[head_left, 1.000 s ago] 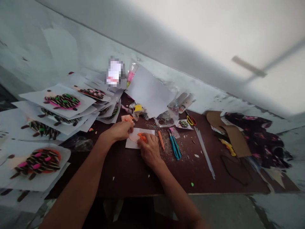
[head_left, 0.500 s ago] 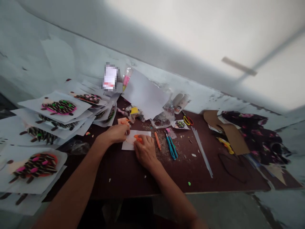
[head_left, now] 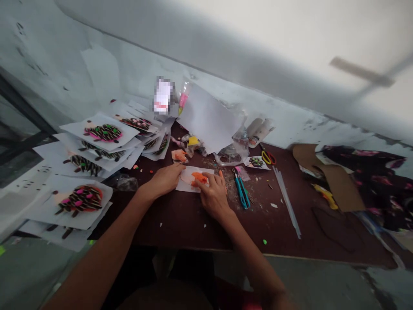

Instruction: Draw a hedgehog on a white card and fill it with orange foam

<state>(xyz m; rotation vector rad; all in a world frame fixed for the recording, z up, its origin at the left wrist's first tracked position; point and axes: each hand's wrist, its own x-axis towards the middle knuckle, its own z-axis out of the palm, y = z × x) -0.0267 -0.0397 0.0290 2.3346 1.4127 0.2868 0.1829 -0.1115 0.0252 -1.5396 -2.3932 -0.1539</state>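
Observation:
A small white sheet of paper (head_left: 186, 186) lies on the dark table, with a smear of soft orange clay (head_left: 200, 177) and a pale drawn outline on it. My left hand (head_left: 167, 177) rests at the sheet's left edge, its fingers together and pressed on the edge. Over the right part of the sheet is my right hand (head_left: 213, 194), fingers apart, the forefinger stretched onto the orange clay. An orange stick-like piece (head_left: 221, 174) is partly hidden behind this hand. Just beyond the left hand sits an opened packet of orange clay (head_left: 179, 156).
Stacked hedgehog pictures (head_left: 106, 129) fill the left side. Turquoise-handled cutters (head_left: 241, 189), scissors (head_left: 268, 157), clear sticks (head_left: 288, 202) and a yellow tool (head_left: 325, 196) lie to the right. White paper (head_left: 209, 116) and a phone-like screen (head_left: 163, 95) stand behind.
My left hand has left the orange packet and come down to the sheet's left edge. My right hand has spread its fingers, baring more orange clay. The view has swung left.

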